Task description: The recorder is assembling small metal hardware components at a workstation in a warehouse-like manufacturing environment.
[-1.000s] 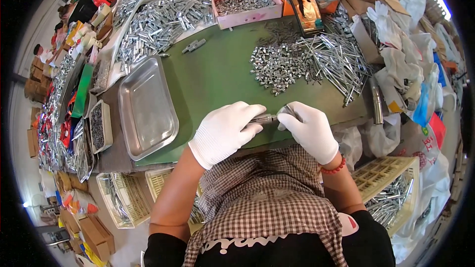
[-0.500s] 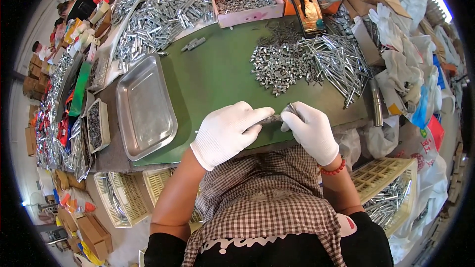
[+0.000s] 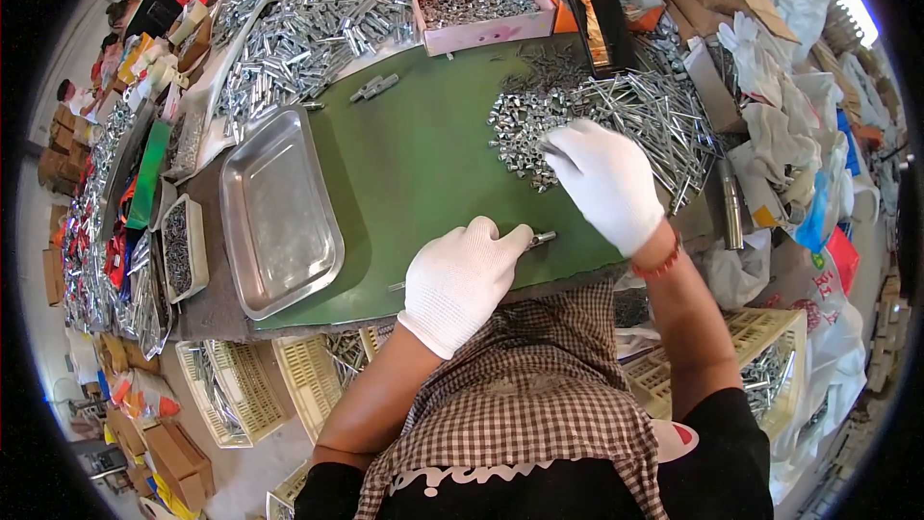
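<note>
My left hand (image 3: pixel 462 279), in a white glove, is closed around a thin metal rod with a sleeve (image 3: pixel 545 238) at its right end. The rod's other tip sticks out past the wrist side, and its middle is hidden by my fingers. My right hand (image 3: pixel 611 183), gloved too, reaches over the front right of a heap of small silvery cylindrical metal parts (image 3: pixel 525 125). Its fingertips are pinched together, and whatever lies between them is too small to make out. Long thin metal rods (image 3: pixel 664 120) are heaped just beyond that hand.
A steel tray (image 3: pixel 337 255) stands at the left on the green tabletop (image 3: pixel 414 154). Two or three short sleeves (image 3: pixel 373 88) lie near a big pile of metal sleeves (image 3: pixel 308 29). A pink box (image 3: pixel 481 34) of small parts and a phone (image 3: pixel 599 29) stand at the back.
My right hand has left the sleeved rod and moved up and right to the heap of small parts. My left hand has come slightly lower and right, still holding the rod.
</note>
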Motion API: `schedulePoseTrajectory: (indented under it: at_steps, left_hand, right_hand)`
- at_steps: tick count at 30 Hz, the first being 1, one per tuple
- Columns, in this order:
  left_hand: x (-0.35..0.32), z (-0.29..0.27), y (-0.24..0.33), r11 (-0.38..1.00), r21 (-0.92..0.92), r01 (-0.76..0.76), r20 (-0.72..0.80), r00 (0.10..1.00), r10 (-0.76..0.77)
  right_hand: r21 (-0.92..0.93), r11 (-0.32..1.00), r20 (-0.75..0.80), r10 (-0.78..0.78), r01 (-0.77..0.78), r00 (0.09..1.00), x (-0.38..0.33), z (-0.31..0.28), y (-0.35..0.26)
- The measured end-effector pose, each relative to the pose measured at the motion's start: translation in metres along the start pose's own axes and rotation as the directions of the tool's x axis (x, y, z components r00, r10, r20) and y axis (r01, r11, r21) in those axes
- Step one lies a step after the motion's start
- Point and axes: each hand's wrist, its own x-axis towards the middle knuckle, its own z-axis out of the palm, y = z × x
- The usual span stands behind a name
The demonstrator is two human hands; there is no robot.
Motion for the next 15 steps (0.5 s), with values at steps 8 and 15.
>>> schedulePoseTrajectory:
  at_steps: [8, 15]
  left_hand:
    - [0.001, 0.003, 0.000, 0.999, -0.053, -0.009, -0.019, 1.000, 0.008]
    - [0.000, 0.003, -0.002, 0.998, -0.069, 0.000, -0.021, 1.000, -0.002]
  right_hand:
    - [-0.221, 0.961, 0.268, -0.102, 0.164, 0.958, 0.067, 0.026, 0.012]
    - [-0.181, 0.980, 0.242, -0.033, 0.078, 0.970, 0.054, 0.012, 0.013]
